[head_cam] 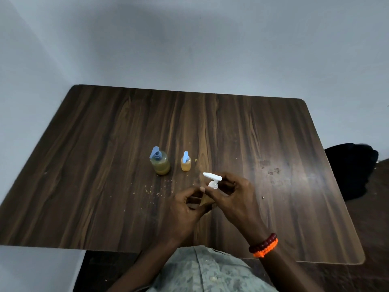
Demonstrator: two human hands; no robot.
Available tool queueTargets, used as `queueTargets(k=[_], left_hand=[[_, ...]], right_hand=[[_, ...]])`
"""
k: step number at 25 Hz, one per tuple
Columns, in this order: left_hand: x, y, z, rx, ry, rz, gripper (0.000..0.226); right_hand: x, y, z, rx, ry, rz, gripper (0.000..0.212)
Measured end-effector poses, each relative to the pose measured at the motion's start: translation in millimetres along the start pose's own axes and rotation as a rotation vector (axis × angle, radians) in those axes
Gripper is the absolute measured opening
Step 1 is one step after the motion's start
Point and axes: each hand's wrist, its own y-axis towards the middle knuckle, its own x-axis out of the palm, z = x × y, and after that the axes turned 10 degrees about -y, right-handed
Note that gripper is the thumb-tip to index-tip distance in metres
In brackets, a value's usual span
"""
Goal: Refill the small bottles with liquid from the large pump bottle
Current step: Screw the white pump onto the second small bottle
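— Two bottles with blue pump tops stand upright just left of the frame's centre, on the dark wood table (273,144). Do you see them?

— Yes. The left bottle (160,162) is the wider one, with a cloudy yellow-green fill low in it. The small bottle (186,162) just to its right holds orange-yellow liquid. They stand near each other, not touching.

— And the hands?

— Both are below the centre of the frame, close together over the table. The left hand (185,209) has its fingers curled round a brownish bottle (205,200), most of which is hidden by the fingers, so I can't tell how full it is. The right hand (233,197) pinches a white pump head (213,180) at its collar, with the nozzle pointing toward the upper left.

— Is the pump seated on that bottle?

— It sits right at the top of it, but the fingers cover the joint; I cannot tell.

— Anything else?

— Small yellow crumbs or droplets (151,189) are scattered on the wood left of the hands. A red bead bracelet and an orange band (264,245) circle the right wrist. A dark bundle (351,165) lies off the table's right edge, and a patterned shirt (202,270) shows at the bottom centre.
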Motion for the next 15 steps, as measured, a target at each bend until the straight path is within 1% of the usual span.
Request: queueTargets(k=[2,4,7,8,10,13,15], left_hand=[[7,8,1,0.006,0.045,0.036,0.035],[14,22,1,0.025,0.092,0.070,0.031],[26,41,1,0.050,0.158,0.034,0.025],[29,47,-2,0.050,0.166,0.013,0.027],[32,60,-10,0.026,0.170,-0.059,0.038],[29,84,-27,-0.037,0.233,-0.258,0.057],[24,98,-36,-0.064,0.265,-0.344,0.062]], right_hand=[[1,-2,8,0.013,-0.047,-0.017,0.044],[2,4,17,0.049,-0.106,-0.017,0.042],[1,23,31,0.088,-0.153,-0.085,0.039],[0,30,36,0.085,-0.164,-0.104,0.038],[-2,45,47,0.078,-0.187,-0.108,0.035],[-3,72,66,0.110,-0.210,-0.123,0.035],[1,89,76,0.123,-0.203,-0.161,0.030]])
